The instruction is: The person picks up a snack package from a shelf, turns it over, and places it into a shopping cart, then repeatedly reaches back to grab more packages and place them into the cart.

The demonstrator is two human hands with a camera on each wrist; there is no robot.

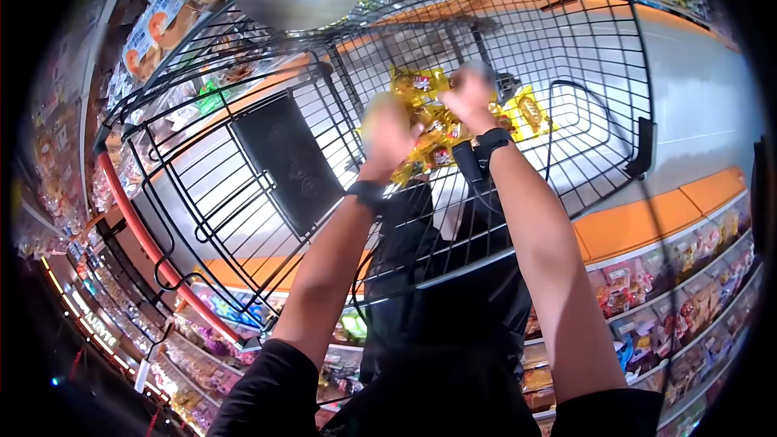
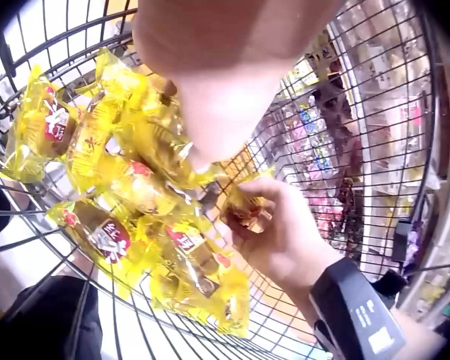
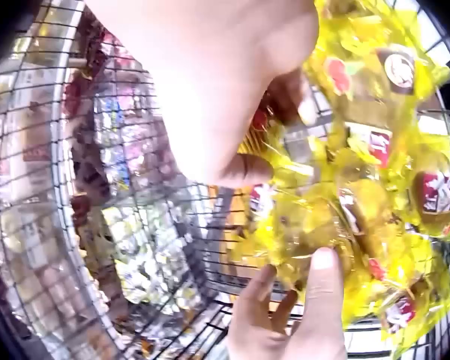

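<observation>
Several snack packets in clear yellow wrappers [image 2: 146,191] lie together on the wire floor of a shopping cart [image 1: 599,28]. My left hand [image 1: 387,136] is over their near-left side; in the right wrist view its thumb [image 3: 326,274] presses on one yellow packet [image 3: 307,217], with the fingers curled at its side. Close by on the right, my right hand [image 1: 471,101] pinches another yellow packet [image 2: 246,204] between thumb and fingers, as the left wrist view shows. Both hands are blurred in the head view. A black band [image 2: 360,311] circles the right wrist.
The cart's red handle [image 1: 133,218] and black seat panel [image 1: 287,163] are at the left. Shelves of packaged goods [image 1: 688,263] with orange edging stand around the cart. A black cable [image 1: 651,210] hangs down at the right.
</observation>
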